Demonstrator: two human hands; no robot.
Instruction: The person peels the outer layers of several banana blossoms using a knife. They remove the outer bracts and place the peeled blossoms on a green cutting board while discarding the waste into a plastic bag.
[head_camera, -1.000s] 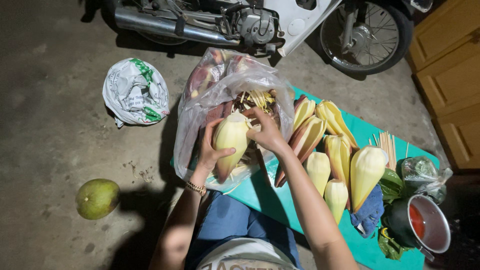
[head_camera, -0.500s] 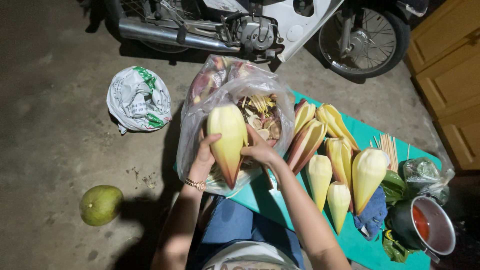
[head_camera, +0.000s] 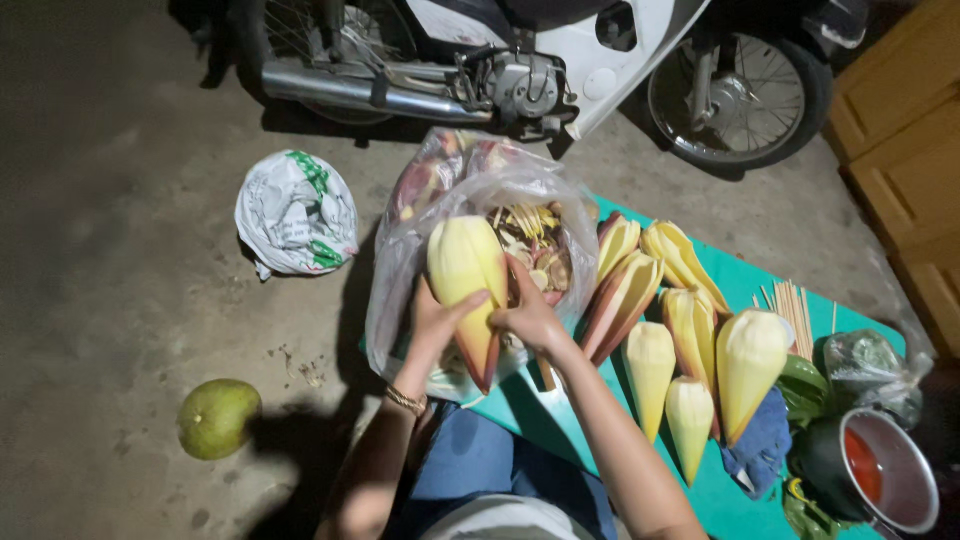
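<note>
Both hands grip 1 pale yellow banana blossom (head_camera: 466, 275), held upright w/ its pointed reddish tip down, over the mouth of a clear plastic bag (head_camera: 400, 290) that sits on the floor at the edge of a green mat (head_camera: 720, 500). Left hand (head_camera: 437, 322) is closed round the lower left side, thumb across the front; right hand (head_camera: 530, 312) clamps the right side, fingers pressing along the edge of an outer leaf.

Inside the bag: loose yellow florets & reddish peeled leaves (head_camera: 530, 240). On the mat to the right lie approx 6 more peeled blossoms (head_camera: 748, 365), some touching, plus a bundle of thin sticks (head_camera: 795, 305), a blue cloth (head_camera: 760, 445) & a metal pot (head_camera: 890, 480) w/ red inside.

Handling, as judged: blossom looks firm at the core but the layered leaves are smooth, prob. slippery & snap off easily. Moderate weight. Best held round the thick middle, not by the tip or a single loose leaf.

Nearby on the floor: a green round fruit (head_camera: 218, 418), a knotted white bag (head_camera: 295, 215), a motorbike (head_camera: 540, 60) behind.
</note>
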